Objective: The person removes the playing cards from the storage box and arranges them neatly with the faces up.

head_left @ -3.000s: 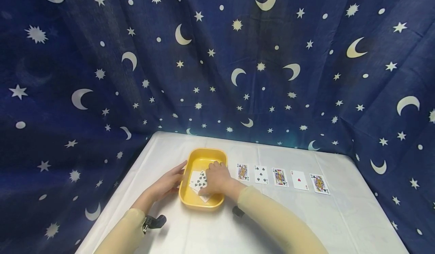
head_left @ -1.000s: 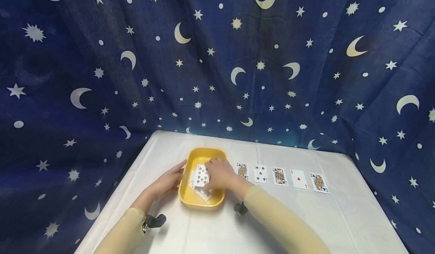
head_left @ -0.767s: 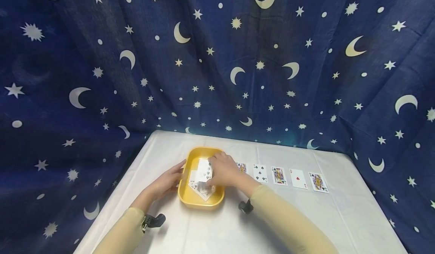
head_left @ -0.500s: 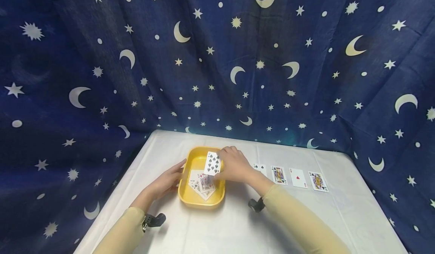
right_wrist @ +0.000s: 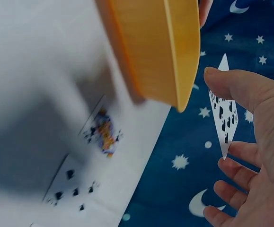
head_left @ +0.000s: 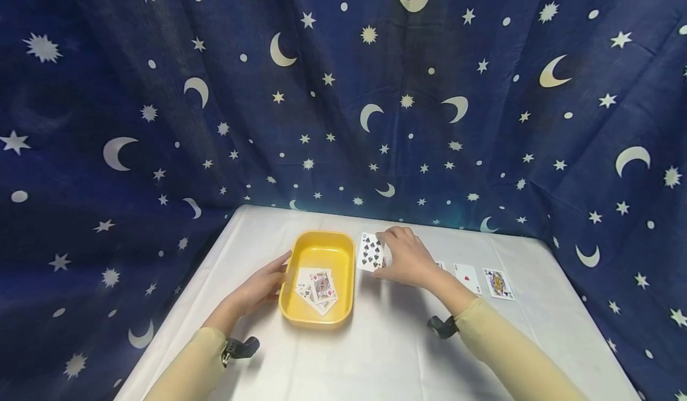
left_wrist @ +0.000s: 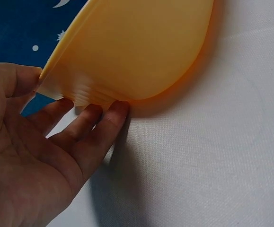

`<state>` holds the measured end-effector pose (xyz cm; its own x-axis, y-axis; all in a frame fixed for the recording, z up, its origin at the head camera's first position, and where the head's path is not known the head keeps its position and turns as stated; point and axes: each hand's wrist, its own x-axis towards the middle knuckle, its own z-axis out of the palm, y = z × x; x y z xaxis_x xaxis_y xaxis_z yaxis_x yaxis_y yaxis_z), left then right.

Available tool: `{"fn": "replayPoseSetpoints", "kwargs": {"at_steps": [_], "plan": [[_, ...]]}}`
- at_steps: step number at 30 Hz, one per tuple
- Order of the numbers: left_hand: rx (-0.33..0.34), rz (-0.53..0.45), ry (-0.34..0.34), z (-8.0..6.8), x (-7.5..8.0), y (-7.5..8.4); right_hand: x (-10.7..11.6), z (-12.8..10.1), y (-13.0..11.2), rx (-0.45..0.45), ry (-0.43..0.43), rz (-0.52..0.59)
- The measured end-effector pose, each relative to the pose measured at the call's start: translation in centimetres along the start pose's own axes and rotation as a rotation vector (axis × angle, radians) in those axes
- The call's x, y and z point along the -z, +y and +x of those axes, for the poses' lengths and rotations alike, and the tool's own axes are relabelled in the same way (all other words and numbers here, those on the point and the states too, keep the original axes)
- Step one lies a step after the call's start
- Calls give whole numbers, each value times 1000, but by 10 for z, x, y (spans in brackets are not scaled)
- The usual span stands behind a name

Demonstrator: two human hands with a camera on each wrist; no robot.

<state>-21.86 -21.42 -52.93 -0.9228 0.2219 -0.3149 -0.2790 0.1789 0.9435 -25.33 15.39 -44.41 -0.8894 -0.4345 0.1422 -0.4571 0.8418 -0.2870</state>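
I pinch a white playing card (head_left: 370, 253) with my right hand (head_left: 407, 258), raised over the counter (head_left: 376, 344) just beside the tray's right edge; its face bears many black spades, and in my right wrist view it stands steeply turned, nearly edge-on. The tray (head_left: 324, 254) is yellow and smooth, round-cornered, and sits upright on the counter, with the fingers of my left hand (head_left: 263, 286) against its left side. Inside, in the half nearer me, a loose pile of cards (head_left: 322, 288) overlaps at angles, a face card showing on top.
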Motion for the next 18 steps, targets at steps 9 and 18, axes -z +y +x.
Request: {"fn": "replayPoseSetpoints", "kwargs": {"at_steps": [9,18], "plan": [[-7,-4,-1,-1,1,1,-9,-22,22,-18,-30,-28],[2,12,-1,-2,0,3,-25,-36,28,-26,-54,-27]]}}
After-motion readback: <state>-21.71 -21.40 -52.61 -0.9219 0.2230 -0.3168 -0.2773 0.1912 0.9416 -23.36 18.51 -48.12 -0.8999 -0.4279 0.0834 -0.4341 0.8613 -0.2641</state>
